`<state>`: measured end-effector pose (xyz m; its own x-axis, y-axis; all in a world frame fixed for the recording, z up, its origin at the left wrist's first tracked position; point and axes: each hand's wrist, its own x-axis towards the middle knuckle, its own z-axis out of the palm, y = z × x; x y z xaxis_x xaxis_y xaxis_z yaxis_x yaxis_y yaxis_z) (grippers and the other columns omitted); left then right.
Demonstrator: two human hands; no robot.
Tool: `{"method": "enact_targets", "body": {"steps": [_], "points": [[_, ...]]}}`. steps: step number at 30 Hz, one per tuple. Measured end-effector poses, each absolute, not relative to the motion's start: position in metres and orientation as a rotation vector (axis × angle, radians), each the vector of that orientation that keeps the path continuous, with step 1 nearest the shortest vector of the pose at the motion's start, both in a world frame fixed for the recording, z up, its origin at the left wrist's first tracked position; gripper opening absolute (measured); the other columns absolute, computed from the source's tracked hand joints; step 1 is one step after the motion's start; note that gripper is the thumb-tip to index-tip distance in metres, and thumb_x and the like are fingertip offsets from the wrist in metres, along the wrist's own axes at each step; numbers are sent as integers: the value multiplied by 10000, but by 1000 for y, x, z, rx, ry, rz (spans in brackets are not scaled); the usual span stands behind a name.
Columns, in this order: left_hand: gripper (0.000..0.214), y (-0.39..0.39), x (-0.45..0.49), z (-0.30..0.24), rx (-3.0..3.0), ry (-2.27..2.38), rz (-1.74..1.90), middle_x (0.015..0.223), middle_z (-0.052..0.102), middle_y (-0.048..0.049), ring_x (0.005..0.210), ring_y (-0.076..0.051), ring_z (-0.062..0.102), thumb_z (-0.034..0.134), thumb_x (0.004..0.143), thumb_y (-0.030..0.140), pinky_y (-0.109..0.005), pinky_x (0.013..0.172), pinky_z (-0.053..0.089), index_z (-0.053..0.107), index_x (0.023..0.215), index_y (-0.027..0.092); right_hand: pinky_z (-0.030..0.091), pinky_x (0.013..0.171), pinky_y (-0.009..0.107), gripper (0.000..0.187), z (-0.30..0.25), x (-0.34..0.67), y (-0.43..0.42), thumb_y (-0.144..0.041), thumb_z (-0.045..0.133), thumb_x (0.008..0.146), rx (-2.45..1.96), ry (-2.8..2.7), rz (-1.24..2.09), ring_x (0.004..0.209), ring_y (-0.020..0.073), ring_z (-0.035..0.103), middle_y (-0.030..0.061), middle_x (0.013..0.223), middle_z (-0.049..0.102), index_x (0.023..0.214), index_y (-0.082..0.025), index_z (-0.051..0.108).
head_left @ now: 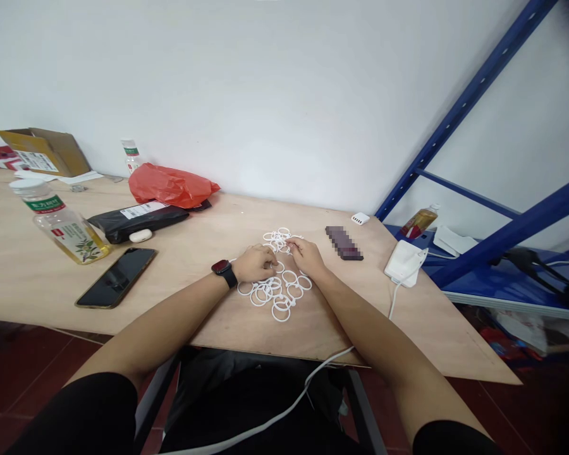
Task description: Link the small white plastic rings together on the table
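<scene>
Many thin white rings (281,311), with small tabs like curtain rings, lie in a loose pile on the wooden table. My left hand (253,263), wearing a black watch (224,273) on its wrist, is over the left side of the pile. Its fingers are curled inward near one ring, and what they hold, if anything, is hidden. Opposite it, my right hand (307,258) has thumb and forefinger pinched on a white ring at the far part of the pile. Both hands are close together, and they cover some of the rings.
Left on the table (208,325): a phone (118,278), drink bottle (66,224), white case (141,236), black parcel (142,218), red bag (171,184) and cardboard box (52,151). Right: a dark blurred-out object (344,243), white charger (360,218) and corded white adapter (404,262) beside blue shelving (469,196).
</scene>
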<state>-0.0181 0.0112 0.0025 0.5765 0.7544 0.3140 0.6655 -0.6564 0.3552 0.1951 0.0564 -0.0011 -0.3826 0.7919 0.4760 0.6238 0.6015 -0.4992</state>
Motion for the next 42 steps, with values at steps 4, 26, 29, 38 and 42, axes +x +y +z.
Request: {"method": "enact_targets", "body": {"steps": [4, 26, 29, 38, 42], "points": [[114, 13, -19, 1, 2600, 1179, 719, 953, 681, -45, 926, -195, 599, 586, 776, 213, -341, 926, 438, 698, 779, 194, 501, 911, 346, 283, -1, 197, 58, -227, 459, 927, -1095, -2064, 277, 992, 204, 666, 59, 1065, 732, 1082, -219, 695], [221, 0, -13, 18, 2052, 1060, 1181, 816, 664, -10, 690, -119, 575, 555, 892, 362, -232, 648, 456, 609, 965, 160, 448, 805, 277, 269, 10, 190, 37, -358, 417, 997, -858, -2391, 128, 888, 179, 626, 55, 962, 700, 1038, -226, 648], [213, -1, -13, 18, 2001, 1040, 1220, 841, 688, -24, 732, -128, 612, 563, 878, 325, -234, 679, 479, 634, 984, 155, 451, 805, 279, 257, 9, 190, 37, -352, 424, 994, -862, -2376, 147, 890, 179, 630, 50, 953, 703, 1038, -228, 644], [191, 0, -14, 18, 2033, 1077, 1227, 790, 703, -21, 681, -120, 597, 568, 813, 239, -225, 654, 476, 697, 917, 144, 456, 804, 279, 249, 9, 189, 37, -344, 446, 976, -860, -2390, 150, 868, 178, 644, 46, 927, 714, 1015, -234, 666], [196, 2, -15, 16, 2069, 1107, 1238, 801, 711, -22, 702, -126, 611, 534, 788, 183, -234, 683, 483, 705, 876, 146, 455, 793, 272, 244, 10, 188, 36, -343, 457, 972, -842, -2385, 155, 858, 173, 648, 45, 918, 716, 994, -229, 671]]}}
